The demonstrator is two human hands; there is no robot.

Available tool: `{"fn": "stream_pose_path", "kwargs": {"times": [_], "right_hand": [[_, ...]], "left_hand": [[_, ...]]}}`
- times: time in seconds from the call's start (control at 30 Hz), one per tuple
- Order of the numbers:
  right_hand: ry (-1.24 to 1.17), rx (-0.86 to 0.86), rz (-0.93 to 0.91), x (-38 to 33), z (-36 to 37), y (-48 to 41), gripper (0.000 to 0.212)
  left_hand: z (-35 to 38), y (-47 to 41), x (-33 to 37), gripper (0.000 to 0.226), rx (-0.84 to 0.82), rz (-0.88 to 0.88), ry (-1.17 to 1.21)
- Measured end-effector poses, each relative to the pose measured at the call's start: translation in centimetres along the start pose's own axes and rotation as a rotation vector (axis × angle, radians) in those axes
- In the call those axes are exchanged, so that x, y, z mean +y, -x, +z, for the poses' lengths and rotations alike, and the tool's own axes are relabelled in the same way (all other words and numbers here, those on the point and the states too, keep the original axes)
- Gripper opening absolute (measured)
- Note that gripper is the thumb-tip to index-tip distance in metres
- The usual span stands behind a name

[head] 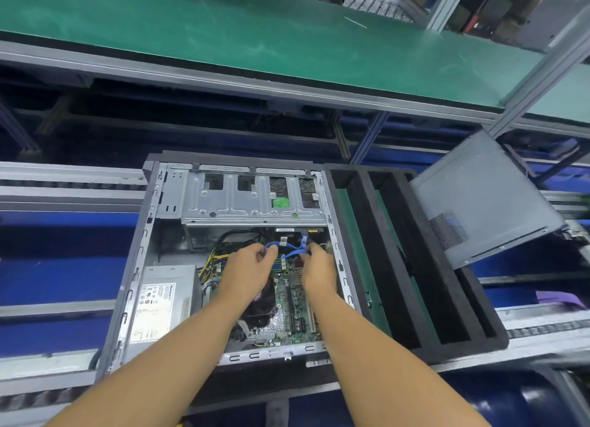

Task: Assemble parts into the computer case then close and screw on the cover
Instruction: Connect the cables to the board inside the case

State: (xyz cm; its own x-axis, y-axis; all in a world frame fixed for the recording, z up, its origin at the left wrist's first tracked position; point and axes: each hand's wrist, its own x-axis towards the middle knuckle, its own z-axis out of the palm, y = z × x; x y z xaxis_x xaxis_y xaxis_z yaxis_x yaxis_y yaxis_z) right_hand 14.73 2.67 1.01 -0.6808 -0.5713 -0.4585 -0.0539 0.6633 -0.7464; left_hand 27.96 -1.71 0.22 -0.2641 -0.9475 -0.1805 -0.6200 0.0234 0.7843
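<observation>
An open grey computer case [143, 251] lies on its side before me, with a silver drive cage [242, 200] at its far end, a power supply [162, 302] at the left and a green motherboard [293, 302] inside. Both my hands reach into it. My left hand [249, 267] pinches one end of a looped blue cable [287, 247]. Just to the right, my right hand [319, 267] pinches the cable's other part. The grey side cover [479, 200] leans tilted at the right, off the case.
A black foam tray [396, 267] with long slots sits right of the case. The case rests on a roller conveyor [64, 187]. A green-topped bench [223, 27] runs across behind, with metal frame posts [542, 65] at right. Blue bins lie below.
</observation>
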Motion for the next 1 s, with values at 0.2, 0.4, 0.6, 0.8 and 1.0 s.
{"fn": "stream_pose_path", "kwargs": {"times": [0.2, 0.4, 0.6, 0.8, 1.0], "right_hand": [[-0.271, 0.013, 0.061, 0.1, -0.2, -1.5, 0.019], [-0.302, -0.063, 0.086, 0.6, 0.2, -2.7, 0.026], [-0.018, 0.005, 0.004, 0.7, 1.0, -2.6, 0.019], [0.001, 0.017, 0.048, 0.6, 1.3, -2.7, 0.021], [0.011, 0.005, -0.107, 1.9, 0.5, -4.1, 0.02]], "left_hand": [[-0.2, 0.1, 0.4, 0.038, -0.012, -0.012, 0.113], [-0.1, 0.1, 0.4, 0.035, -0.038, -0.032, 0.241], [0.0, 0.0, 0.3, 0.031, -0.063, -0.059, 0.189], [0.2, -0.1, -0.1, 0.031, -0.119, -0.092, 0.05], [0.2, 0.0, -0.2, 0.031, -0.157, -0.104, 0.005]]}}
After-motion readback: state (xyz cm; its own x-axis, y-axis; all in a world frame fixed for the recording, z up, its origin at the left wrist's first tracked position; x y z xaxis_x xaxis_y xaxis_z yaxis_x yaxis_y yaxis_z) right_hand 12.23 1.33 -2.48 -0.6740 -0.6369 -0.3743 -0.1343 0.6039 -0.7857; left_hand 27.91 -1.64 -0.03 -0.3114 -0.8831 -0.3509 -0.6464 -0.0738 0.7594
